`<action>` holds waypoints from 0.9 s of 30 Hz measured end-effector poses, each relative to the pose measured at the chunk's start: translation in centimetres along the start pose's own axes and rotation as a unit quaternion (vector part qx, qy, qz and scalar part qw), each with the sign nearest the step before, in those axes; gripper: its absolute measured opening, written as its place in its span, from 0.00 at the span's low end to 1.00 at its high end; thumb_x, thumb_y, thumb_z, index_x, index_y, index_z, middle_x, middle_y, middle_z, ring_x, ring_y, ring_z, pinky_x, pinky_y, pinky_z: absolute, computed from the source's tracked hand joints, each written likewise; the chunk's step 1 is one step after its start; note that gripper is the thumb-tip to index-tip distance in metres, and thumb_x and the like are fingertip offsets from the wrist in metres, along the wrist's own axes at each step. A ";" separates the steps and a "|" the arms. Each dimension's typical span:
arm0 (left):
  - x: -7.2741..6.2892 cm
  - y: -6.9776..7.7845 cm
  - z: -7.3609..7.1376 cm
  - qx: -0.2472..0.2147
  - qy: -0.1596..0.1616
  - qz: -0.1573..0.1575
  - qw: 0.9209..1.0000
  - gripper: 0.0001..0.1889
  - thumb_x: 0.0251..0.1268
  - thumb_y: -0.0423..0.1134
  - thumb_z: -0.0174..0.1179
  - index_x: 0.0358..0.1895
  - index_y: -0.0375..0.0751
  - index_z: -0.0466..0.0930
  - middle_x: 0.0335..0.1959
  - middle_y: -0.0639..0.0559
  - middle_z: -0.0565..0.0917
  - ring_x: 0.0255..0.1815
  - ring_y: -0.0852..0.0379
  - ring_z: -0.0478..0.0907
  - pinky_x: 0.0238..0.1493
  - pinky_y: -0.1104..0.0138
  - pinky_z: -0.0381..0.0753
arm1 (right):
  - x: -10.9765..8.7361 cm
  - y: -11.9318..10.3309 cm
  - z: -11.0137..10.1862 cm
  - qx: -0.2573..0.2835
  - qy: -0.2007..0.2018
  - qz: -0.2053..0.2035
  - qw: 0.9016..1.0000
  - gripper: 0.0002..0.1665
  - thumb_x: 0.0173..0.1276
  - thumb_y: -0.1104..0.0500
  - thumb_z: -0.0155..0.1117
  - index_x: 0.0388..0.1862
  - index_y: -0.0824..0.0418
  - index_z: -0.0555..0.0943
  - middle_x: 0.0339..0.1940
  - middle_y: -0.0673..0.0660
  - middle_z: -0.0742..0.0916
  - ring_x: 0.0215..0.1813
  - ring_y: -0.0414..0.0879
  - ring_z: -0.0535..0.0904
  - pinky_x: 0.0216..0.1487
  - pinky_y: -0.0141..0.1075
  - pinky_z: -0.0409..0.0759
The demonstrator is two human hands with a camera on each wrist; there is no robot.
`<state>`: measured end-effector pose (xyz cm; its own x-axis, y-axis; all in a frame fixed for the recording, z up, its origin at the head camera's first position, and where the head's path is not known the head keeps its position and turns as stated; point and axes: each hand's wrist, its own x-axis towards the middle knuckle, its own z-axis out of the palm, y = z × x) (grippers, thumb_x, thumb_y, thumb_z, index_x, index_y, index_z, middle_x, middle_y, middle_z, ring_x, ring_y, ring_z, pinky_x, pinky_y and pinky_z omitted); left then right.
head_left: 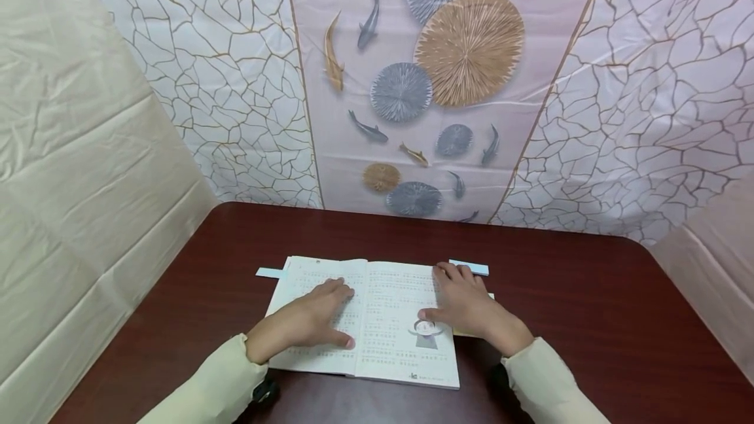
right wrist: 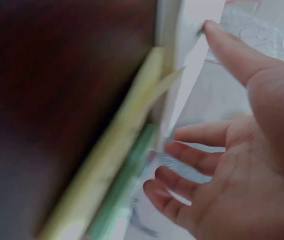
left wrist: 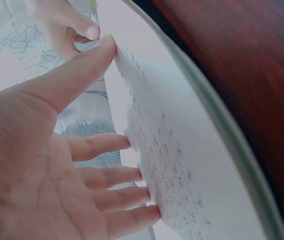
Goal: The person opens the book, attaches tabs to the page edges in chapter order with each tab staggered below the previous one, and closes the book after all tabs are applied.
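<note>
An open book (head_left: 385,352) with printed pages lies flat on the table. My left hand (head_left: 311,316) is spread over its left page; in the left wrist view the thumb and fingertips (left wrist: 149,212) touch the paper. Across the right page's outer edge lies my right hand (head_left: 471,303), its thumb on the page above a small printed picture. Its other fingers (right wrist: 157,187) are loosely bent beside the book's edge. A yellow strip (right wrist: 114,140) and a green strip (right wrist: 124,182) stick out from the book under this hand.
Pale blue strips stand out past the book's left side (head_left: 269,273) and its upper right corner (head_left: 476,268). The dark red wooden table (head_left: 595,319) extends around the book. Patterned cloth (head_left: 377,142) hangs behind its far edge.
</note>
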<state>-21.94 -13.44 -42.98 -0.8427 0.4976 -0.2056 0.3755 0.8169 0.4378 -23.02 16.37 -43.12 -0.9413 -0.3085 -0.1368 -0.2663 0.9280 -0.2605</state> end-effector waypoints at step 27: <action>0.0 0.0 -0.1 -0.009 -0.008 -0.013 1.000 0.47 0.56 0.52 0.81 0.76 0.36 0.69 0.83 0.36 0.61 0.85 0.38 0.54 0.80 0.44 0.61 | -0.9 -1.2 -0.7 0.316 0.149 0.014 0.937 0.50 0.75 0.61 0.71 0.86 0.63 0.53 0.80 0.72 0.62 0.66 0.65 0.79 0.57 0.50 0.82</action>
<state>-21.98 -13.52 -42.88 -0.8458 0.4815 -0.2298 0.3475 0.8241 0.4473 -21.99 15.63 -42.03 -0.9872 -0.1266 0.0966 -0.1536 0.5964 -0.7878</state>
